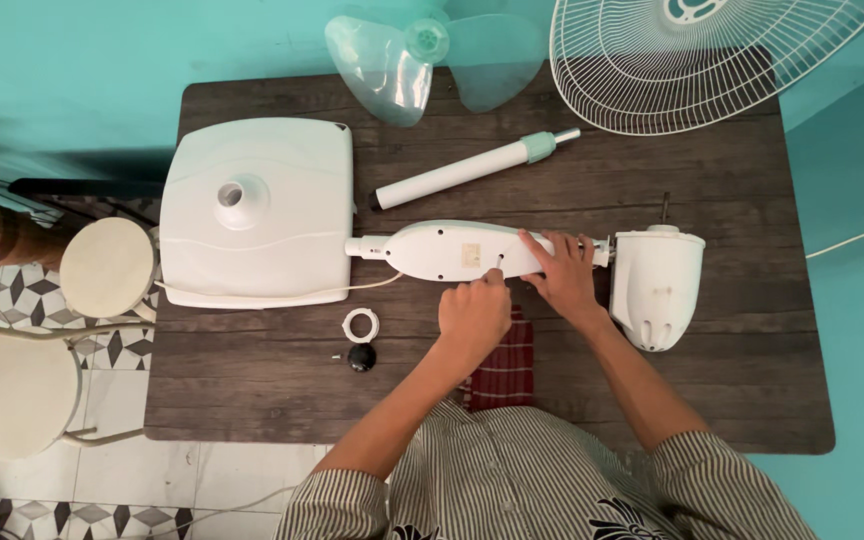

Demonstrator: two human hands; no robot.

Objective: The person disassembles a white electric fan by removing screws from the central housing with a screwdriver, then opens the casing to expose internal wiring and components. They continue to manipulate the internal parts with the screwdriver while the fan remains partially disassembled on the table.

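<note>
Head view: a pedestal fan lies in parts on a dark wood-grain table [252,400]. The white control housing [462,250] lies flat across the middle, one end toward the square white base [257,210], the other joined to the motor head [657,285]. The right hand [564,275] is spread flat on the housing, fingers wide, apparently pinning it so it cannot roll. The left hand [474,312] is curled, fingertips pinched at a small hole in the housing face; whether they hold a screw or a tool I cannot tell. A white ring [360,325] and a black knob [360,357] sit near the table's front edge, well apart from the hands. A white pole with a green collar [472,170] lies behind the housing. The translucent blade [422,60] and wire guard [692,60] rest at the far edge. Turquoise walls; patterned floor tiles and two round stools [22,390] to the left.
</note>
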